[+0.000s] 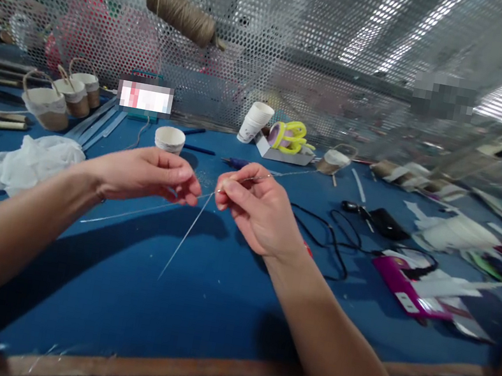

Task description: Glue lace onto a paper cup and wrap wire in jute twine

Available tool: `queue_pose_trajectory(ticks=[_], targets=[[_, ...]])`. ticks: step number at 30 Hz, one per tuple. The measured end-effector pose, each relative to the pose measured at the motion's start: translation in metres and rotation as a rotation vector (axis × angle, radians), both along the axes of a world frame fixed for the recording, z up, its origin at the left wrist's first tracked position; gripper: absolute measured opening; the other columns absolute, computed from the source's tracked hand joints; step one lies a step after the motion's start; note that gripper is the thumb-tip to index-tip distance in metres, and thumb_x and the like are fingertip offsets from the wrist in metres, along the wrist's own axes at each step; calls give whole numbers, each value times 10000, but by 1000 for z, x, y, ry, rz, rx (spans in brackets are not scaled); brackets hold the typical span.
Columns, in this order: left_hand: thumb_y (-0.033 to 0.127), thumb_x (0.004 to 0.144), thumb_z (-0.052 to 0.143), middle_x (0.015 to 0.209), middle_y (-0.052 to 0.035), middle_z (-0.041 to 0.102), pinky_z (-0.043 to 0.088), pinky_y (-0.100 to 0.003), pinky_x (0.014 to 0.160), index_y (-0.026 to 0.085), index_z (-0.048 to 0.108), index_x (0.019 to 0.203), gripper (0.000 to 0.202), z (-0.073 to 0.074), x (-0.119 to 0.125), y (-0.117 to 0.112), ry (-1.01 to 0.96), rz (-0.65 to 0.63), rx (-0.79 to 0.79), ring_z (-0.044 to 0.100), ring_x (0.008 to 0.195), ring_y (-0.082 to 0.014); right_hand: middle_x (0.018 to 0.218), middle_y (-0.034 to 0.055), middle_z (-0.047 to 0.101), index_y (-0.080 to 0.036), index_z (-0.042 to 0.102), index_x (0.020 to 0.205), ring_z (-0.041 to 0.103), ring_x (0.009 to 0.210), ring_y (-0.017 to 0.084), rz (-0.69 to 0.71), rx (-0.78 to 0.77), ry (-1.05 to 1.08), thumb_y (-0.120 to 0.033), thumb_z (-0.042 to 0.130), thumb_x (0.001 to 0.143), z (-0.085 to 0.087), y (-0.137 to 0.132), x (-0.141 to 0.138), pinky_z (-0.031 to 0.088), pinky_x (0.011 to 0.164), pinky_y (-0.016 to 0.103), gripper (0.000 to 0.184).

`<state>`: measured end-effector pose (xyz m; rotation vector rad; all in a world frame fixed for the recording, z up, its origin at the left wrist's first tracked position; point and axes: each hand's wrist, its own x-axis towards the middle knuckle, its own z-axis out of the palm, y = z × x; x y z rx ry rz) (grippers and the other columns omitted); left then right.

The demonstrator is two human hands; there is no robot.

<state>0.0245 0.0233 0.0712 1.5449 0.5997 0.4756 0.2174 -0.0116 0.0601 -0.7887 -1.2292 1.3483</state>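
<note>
My right hand (252,208) is closed, with thumb and forefinger pinching thin silvery wire (183,239) above the blue table (191,307). One length slants down toward me from the pinch; another runs off to the left under my left hand. A twisted-looking part shows over the right forefinger and trails away to the back right. Close beside it, my left hand (155,178) has its fingertips drawn together on the wire's short stretch between the hands. Behind my left hand stands a white paper cup (169,139).
Small handled baskets (46,106) and crumpled white cloth (32,162) lie left. At the back are stacked cups (255,123), yellow-handled scissors (292,135) and a twine spool (180,11) on perforated metal. Black cable (337,249) and a magenta device (408,287) lie right.
</note>
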Motion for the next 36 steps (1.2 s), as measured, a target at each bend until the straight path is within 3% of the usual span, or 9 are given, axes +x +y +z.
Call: queue_pose_trajectory(ticks=[3,6,9,13,16,19,23,31,36], targets=[[472,787,558,829,-53,663,432,-289,735,161,628,906,340,-22,4,3,-116,-199,-298,584,759,-137,654,-53,631,-189,512,694,570,543,60,34,15,2,-214,736,637,-1,0,0,467,547,221,232],[507,786,533,590,13,546,421,-282,686,157,624,798,363,-31,12,-1,-135,-241,-278,536,658,-127,659,-49,631,-186,516,687,576,548,64,36,17,-11,-200,730,641,-1,0,1,466,545,221,219],[456,794,523,542,33,477,384,-264,604,158,563,639,339,-22,16,-8,44,-34,112,460,565,-109,643,-40,633,-183,524,690,578,550,76,-20,18,-54,-197,728,638,-4,1,2,471,543,230,211],[322,805,518,590,-42,573,374,-350,695,161,556,564,292,-7,21,-21,483,386,994,518,688,-188,595,-33,617,-173,529,680,578,552,88,-173,13,-118,-210,729,636,-10,4,0,469,539,234,208],[292,819,490,633,-84,631,358,-417,758,160,596,592,284,0,22,-28,677,474,1211,557,760,-243,593,-33,615,-171,530,681,578,550,89,-205,1,-123,-221,737,628,-13,5,-3,468,535,232,220],[302,805,495,628,-45,641,402,-326,666,155,635,681,238,7,15,-23,650,253,903,571,645,-184,611,-34,620,-173,526,683,582,556,87,-149,-8,-92,-225,742,618,-10,4,-3,471,536,230,231],[289,786,499,698,17,656,443,-226,654,165,614,903,205,12,3,-10,370,-4,382,600,670,-120,634,-39,623,-178,521,687,581,567,81,-100,21,-62,-215,741,621,-6,3,-1,478,552,234,233],[303,834,478,720,-7,657,455,-240,675,178,649,917,228,8,-9,4,252,-32,205,607,685,-117,659,-35,629,-183,531,684,584,562,82,-42,61,-71,-215,738,639,-7,2,0,485,550,242,214],[372,796,574,814,-61,683,450,-292,730,168,656,932,258,-12,-6,8,63,-172,-142,611,740,-143,659,-44,628,-190,524,673,578,546,81,15,49,-42,-230,752,629,-4,-1,0,479,530,240,236]])
